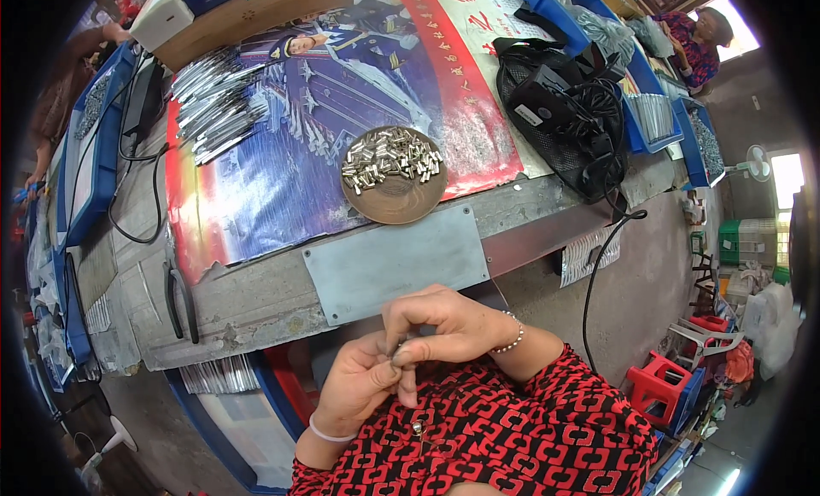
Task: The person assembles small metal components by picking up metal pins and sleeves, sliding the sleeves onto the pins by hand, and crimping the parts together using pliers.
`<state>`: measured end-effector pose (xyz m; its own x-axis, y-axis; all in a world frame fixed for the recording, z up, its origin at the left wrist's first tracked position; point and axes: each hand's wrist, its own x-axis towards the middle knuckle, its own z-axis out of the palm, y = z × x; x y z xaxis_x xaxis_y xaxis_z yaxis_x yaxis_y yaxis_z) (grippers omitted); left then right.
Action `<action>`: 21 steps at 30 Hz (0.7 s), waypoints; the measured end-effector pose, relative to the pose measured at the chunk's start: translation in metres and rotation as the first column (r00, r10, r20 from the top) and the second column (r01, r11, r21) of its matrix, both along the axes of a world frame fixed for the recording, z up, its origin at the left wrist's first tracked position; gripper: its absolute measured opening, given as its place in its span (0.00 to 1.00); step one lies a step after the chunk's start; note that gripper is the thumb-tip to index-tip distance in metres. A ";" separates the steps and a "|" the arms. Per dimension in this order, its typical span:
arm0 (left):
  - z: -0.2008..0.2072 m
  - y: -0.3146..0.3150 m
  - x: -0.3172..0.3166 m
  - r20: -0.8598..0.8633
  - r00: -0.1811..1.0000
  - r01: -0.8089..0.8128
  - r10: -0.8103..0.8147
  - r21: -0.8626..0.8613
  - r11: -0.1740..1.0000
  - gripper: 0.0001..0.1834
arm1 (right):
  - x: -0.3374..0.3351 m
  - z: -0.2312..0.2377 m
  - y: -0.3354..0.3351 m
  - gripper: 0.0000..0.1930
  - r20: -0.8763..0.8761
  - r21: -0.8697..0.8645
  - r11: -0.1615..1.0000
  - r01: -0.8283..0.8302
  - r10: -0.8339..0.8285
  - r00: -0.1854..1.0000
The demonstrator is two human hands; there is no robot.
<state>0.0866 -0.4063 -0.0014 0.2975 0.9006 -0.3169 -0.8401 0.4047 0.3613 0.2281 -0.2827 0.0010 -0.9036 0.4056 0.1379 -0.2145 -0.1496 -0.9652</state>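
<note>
My left hand (360, 378) and my right hand (444, 327) meet in front of my chest, just off the table's near edge. The fingertips of both are pinched together. Something small and dark may show between them, but the fingers hide what it is. Beyond the hands, a bare grey metal plate (401, 261) is fixed at the table edge. A round brown dish (395, 204) stands just past it, with a heap of short silvery metal tubes (393, 159) in it. Black-handled pliers (178, 295) lie to the left of the plate.
Thin silvery strips (218, 99) are piled on the poster (273, 180) covering the table. A black mesh bag (559, 112) with cables lies right. Blue trays (98, 163) line both sides. Red stools (659, 385) stand on the right floor. Another person (696, 43) is at the far right.
</note>
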 end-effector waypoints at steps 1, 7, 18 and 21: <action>0.007 0.003 0.005 -0.076 0.997 -0.014 0.012 -0.029 0.999 0.08 | 0.001 0.001 -0.002 0.07 0.094 0.059 0.998 0.029 -0.035 0.995; 0.003 0.000 0.010 -0.900 0.157 -0.110 0.407 0.394 0.913 0.08 | -0.006 0.001 -0.012 0.08 0.252 0.218 0.954 0.207 -0.260 0.932; 0.008 0.013 0.004 -0.800 0.302 -0.114 0.518 0.509 0.853 0.09 | -0.012 -0.014 -0.024 0.18 0.089 -0.038 0.973 -0.229 0.231 0.969; 0.015 0.017 0.008 -0.792 0.202 -0.188 0.576 0.546 0.817 0.10 | -0.015 -0.013 -0.027 0.19 0.102 0.113 0.992 -0.053 0.041 0.994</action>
